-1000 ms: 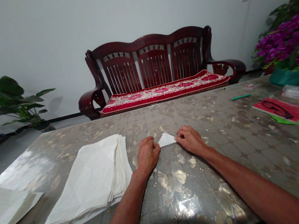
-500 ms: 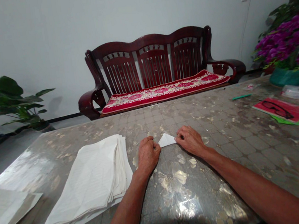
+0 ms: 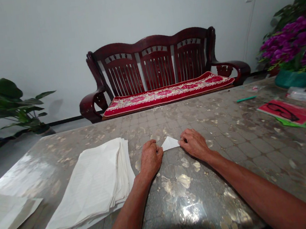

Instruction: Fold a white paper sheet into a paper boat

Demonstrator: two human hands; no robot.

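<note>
A small piece of white paper [image 3: 169, 143], folded to a triangle with its peak pointing away from me, lies on the patterned tabletop [image 3: 179, 208]. At its left corner my left hand [image 3: 150, 155] is closed, fingers curled and pinching the paper's end. My right hand [image 3: 194, 143] pinches the opposite corner, thumb and fingers bent round it. Both corners are hidden under the fingertips. Left of my left forearm rests a thick stack of white paper sheets [image 3: 91, 179], its edges uneven.
More paper [image 3: 5, 216] lies at the left edge. To the right are a green pen [image 3: 246, 99], a red booklet [image 3: 301, 113] with glasses [image 3: 282, 109] on it, and purple flowers [image 3: 298, 41] in a teal pot [image 3: 297, 78]. A wooden bench [image 3: 156, 61] stands behind the table.
Both hands keep the same hold on the folded paper. The whole view has shifted very slightly; nothing else visibly differs.
</note>
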